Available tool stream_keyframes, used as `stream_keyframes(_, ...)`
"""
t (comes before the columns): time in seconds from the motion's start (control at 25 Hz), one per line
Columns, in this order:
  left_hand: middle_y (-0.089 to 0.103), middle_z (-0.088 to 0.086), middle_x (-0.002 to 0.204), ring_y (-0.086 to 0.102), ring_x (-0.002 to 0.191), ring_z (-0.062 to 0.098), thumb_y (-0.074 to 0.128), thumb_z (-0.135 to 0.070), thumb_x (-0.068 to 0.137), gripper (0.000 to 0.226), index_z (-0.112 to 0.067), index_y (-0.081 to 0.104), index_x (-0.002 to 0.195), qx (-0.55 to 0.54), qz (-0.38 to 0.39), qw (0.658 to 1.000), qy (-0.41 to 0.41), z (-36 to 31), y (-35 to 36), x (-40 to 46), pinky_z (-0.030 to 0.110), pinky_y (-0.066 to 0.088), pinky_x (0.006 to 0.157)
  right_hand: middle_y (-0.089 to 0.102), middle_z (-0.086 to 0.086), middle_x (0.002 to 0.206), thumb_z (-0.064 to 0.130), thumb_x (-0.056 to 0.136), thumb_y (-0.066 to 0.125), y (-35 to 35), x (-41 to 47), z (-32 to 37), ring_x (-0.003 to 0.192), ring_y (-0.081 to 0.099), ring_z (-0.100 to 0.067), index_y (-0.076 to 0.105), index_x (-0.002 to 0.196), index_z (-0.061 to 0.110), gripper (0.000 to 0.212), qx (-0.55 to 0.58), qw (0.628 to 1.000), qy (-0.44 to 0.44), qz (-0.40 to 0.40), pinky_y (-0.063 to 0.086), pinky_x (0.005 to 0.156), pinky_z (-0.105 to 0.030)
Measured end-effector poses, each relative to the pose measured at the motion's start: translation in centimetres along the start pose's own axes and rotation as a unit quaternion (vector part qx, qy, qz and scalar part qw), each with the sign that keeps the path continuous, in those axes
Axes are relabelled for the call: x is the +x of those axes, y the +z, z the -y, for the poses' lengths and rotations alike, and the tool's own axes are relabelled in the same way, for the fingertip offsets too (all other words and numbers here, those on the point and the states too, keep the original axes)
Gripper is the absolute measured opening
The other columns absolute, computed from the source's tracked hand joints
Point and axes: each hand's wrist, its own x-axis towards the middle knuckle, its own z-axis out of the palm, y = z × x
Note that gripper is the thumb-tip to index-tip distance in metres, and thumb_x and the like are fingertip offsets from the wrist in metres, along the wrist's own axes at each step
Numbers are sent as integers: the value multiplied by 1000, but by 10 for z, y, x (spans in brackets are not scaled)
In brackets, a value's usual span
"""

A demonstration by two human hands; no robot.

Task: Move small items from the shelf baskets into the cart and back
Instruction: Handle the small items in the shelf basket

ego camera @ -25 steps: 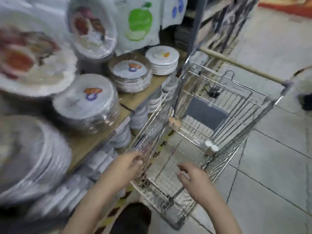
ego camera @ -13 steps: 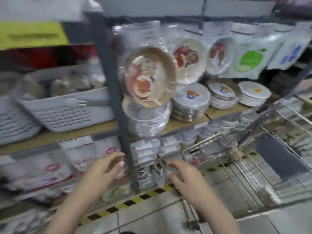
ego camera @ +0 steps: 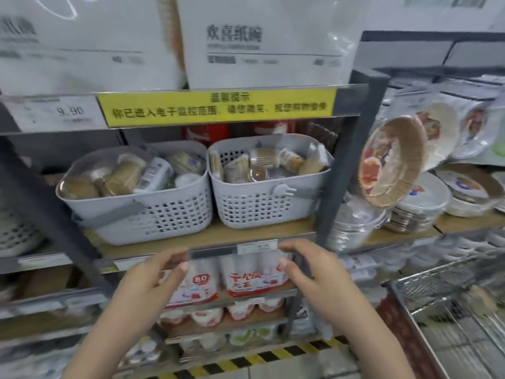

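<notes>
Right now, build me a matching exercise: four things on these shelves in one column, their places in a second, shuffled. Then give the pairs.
Things:
1. left basket
2. yellow notice
3. cart
4. brown-rimmed bowl

Places:
A. lower right, on the floor side
B. on the shelf edge above the baskets
C. right of the grey upright, tilted
D. on the wooden shelf, beside the right basket

Pairs: 1-D, 2-B, 3-A, 4-C

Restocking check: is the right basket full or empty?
Full: the right basket holds small packets heaped up to its rim.
</notes>
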Motion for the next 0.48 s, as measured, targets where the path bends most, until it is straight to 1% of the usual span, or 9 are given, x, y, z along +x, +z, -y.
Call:
stream_keyframes(0.04, 64, -23, 105, 58, 100, -5, 57, -22, 92, 21, -39, 57, 103, 6, 7, 1000, 16, -2, -4, 8, 23, 46, 89, 57, 15, 120, 33, 95, 50, 4, 3, 3, 111, 51, -1, 56, 125, 27, 31, 4, 1000, 5, -15, 39, 91, -15)
stream_keyframes(0.12, 61, -26, 107, 55, 101, -11, 55, -24, 93, 22, -40, 55, 108, 19, 30, 998, 58, -13, -7, 27, 18, 44, 91, 59, 16, 116, 30, 95, 51, 4, 10, 6, 107, 52, 2, 57, 122, 26, 28, 6, 999, 17, -42, 39, 84, -9)
stream_keyframes(0.2, 59, -28, 109, 52, 102, -15, 53, -26, 94, 24, -38, 55, 114, 15, 57, 994, 93, -34, -6, 47, 9, 41, 89, 59, 18, 112, 29, 94, 52, -4, 20, 8, 97, 53, 9, 58, 120, 26, 27, 3, 998, 31, -58, 37, 79, -2)
stream_keyframes(0.24, 59, -28, 110, 51, 102, -16, 52, -28, 94, 26, -38, 55, 118, 12, 66, 992, 111, -45, -4, 58, 8, 40, 88, 59, 18, 110, 27, 94, 53, -10, 26, 8, 95, 53, 12, 59, 119, 26, 26, 6, 997, 31, -71, 37, 77, -1)
stream_keyframes(0.32, 58, -27, 113, 51, 103, -15, 51, -31, 94, 29, -36, 55, 122, 17, 69, 986, 149, -69, 1, 82, 10, 40, 89, 60, 19, 109, 26, 94, 54, -23, 45, 9, 98, 52, 13, 60, 118, 25, 25, 10, 995, 22, -99, 40, 80, -2)
stream_keyframes(0.4, 59, -21, 114, 52, 102, -11, 51, -28, 95, 30, -30, 55, 125, 20, 67, 982, 174, -87, 7, 109, 9, 40, 88, 62, 18, 109, 26, 94, 53, -35, 70, 10, 100, 54, 6, 61, 118, 25, 25, 13, 994, 11, -108, 42, 82, -8)
stream_keyframes(0.48, 60, -15, 116, 54, 104, -3, 51, -24, 96, 31, -25, 56, 126, 27, 66, 980, 185, -98, 13, 136, 14, 42, 92, 62, 15, 111, 25, 94, 53, -44, 96, 11, 103, 55, 1, 61, 119, 21, 26, 9, 994, 0, -109, 43, 83, -13)
